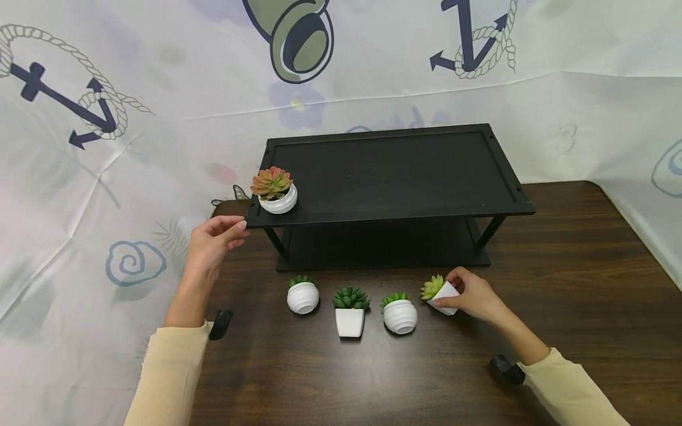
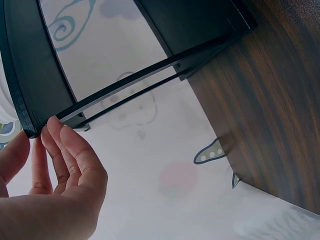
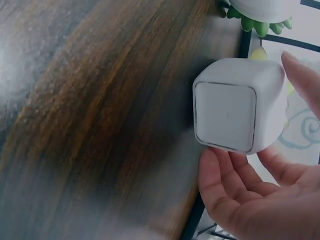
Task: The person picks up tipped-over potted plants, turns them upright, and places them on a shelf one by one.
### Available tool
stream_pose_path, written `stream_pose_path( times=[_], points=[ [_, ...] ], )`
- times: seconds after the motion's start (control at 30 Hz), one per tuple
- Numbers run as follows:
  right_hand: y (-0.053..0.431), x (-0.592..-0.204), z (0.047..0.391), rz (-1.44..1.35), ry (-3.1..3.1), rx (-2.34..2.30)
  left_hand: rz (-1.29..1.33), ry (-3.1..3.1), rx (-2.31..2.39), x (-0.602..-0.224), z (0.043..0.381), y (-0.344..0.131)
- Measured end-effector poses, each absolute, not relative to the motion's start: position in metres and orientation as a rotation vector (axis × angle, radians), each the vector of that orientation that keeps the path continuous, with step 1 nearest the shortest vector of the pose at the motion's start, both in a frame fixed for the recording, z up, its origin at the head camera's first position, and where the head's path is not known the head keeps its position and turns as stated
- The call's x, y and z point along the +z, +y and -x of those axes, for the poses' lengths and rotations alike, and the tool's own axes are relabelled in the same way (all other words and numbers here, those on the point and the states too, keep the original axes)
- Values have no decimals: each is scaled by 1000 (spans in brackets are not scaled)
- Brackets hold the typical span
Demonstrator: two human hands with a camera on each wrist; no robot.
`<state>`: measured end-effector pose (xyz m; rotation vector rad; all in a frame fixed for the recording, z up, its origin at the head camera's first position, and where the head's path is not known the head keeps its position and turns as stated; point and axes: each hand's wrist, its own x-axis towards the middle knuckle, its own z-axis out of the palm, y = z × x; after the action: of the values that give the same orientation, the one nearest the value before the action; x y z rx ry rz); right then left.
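My left hand (image 1: 214, 241) pinches the front left corner of a black two-tier shelf (image 1: 383, 171); the left wrist view shows thumb and fingertips on that corner. On the top board near this hand sits a reddish succulent in a round white pot (image 1: 278, 200). With the right hand (image 1: 474, 294) I grip a square white pot (image 1: 447, 299) holding a yellow-green succulent (image 1: 432, 287). It is tipped to the left, and its square base (image 3: 226, 116) faces the right wrist camera. Thumb and fingers hold it from opposite sides.
In front of the shelf, a row of potted succulents stands on the dark wooden table (image 1: 426, 378): a round white pot (image 1: 302, 297) at left, a square one (image 1: 350, 322) in the middle, another round one (image 1: 400, 316) at right. Behind hangs a printed white cloth (image 1: 373, 77).
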<state>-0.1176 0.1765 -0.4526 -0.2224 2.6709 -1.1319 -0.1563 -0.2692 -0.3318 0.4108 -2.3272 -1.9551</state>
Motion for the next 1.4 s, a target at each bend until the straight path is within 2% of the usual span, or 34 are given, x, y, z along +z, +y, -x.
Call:
stream_pose_path(
  times=[0.57,1.4],
  points=[
    [178,-449,117,245,2723,-1078,-411,-2353,-1941,-331,156,-269],
    [191,-454,129,389,2505,-1334,-420,-2357,-1946,-329,156,-269]
  ],
)
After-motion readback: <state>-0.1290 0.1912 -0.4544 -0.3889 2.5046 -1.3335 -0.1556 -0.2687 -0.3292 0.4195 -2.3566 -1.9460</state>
